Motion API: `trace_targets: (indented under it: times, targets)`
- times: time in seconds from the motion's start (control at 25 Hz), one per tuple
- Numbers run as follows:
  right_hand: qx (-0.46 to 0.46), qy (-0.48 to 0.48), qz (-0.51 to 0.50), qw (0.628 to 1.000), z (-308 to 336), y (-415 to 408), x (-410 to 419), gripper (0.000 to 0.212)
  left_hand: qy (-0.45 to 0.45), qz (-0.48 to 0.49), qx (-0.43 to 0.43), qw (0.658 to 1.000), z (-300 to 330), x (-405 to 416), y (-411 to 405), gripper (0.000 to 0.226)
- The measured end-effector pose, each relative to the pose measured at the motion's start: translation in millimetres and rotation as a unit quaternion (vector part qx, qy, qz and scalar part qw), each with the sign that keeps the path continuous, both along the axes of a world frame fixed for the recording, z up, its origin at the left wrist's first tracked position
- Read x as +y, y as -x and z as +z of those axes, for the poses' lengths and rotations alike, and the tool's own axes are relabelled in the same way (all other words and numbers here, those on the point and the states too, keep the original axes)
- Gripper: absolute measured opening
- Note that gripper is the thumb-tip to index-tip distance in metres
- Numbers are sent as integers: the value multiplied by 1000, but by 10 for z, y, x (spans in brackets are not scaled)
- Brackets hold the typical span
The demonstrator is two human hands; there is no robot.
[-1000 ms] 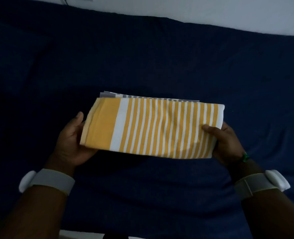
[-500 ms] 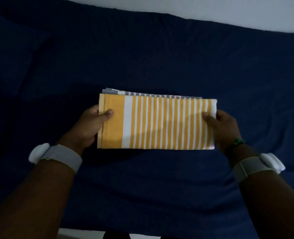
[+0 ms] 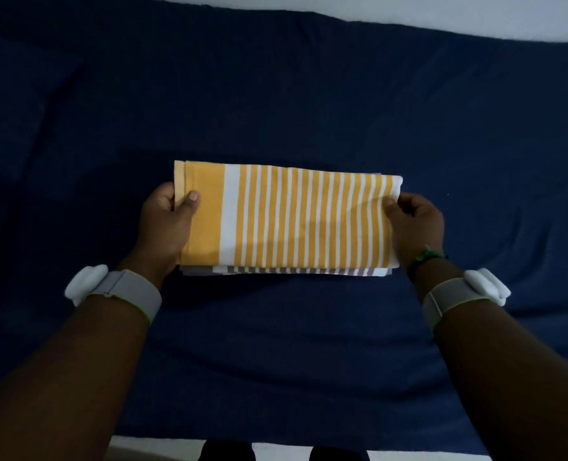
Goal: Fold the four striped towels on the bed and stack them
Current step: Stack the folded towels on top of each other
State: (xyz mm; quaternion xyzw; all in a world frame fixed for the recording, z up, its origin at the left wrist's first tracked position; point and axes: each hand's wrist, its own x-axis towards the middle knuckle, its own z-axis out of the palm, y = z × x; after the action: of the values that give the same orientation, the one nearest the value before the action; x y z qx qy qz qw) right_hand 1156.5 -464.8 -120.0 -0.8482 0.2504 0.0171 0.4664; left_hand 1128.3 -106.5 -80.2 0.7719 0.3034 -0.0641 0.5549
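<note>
On the dark blue bed cover (image 3: 276, 344), I see the folded yellow-and-white striped towel (image 3: 296, 217) being set down on a low stack of folded towels (image 3: 286, 271), whose grey-striped edges peek out along the yellow towel's near side and, faintly, at its far right corner. The left hand (image 3: 166, 224) pinches the yellow towel's solid-yellow end, thumb on top and fingers tucked beneath; the right hand (image 3: 412, 221) grasps the opposite, folded end, thumb on the cloth and the other fingers curled at its edge. Both wrists carry grey bands with white pods, and the right wrist a green bracelet (image 3: 425, 256) just short of the towel. I read this as the stacking step — the folding looks done, and this may well be the topmost piece, though I cannot count the layers under it from here. A slight crease runs through the stripes toward the right hand, so the cloth is not yet lying flat. The next move, as I judge it, calls for squaring the yellow towel's edges with the stack beneath, easing both hands out sideways without dragging the top layer, and perhaps a smoothing press — a hasty pull could skew the pile.
</note>
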Motion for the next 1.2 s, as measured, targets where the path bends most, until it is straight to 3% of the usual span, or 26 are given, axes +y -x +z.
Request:
trace_targets:
  times: [0.16, 0.24, 0.4, 0.52, 0.64, 0.8, 1.08, 1.2]
  targets:
    - [24, 40, -9, 999, -89, 54, 13, 20, -125, 9, 11, 992, -179, 37, 82, 28]
    - [25, 40, -18, 999, -104, 59, 56, 23, -163, 38, 28, 985, -256, 95, 101, 44]
    - [170, -21, 11, 985, -101, 52, 137, 63, 21, 13, 132, 991, -277, 72, 94, 64]
    - [197, -54, 20, 979, -123, 23, 135, 65, 66, 18, 142, 988, -261, 78, 14, 70]
    - [197, -69, 18, 978, -135, -15, 56, 60, 118, 21, 172, 978, -219, 4, -58, 69]
    - [157, -43, -21, 986, -164, 22, 18, 51, 116, 2, 191, 975, -239, 3, -58, 67]
    - [129, 69, 9, 989, -245, 63, 61, 64, 14, 12, 101, 995, -350, -2, 68, 42]
    - [106, 103, 9, 989, -246, 125, 58, 61, 3, 41, 74, 996, -377, -23, 116, 38]
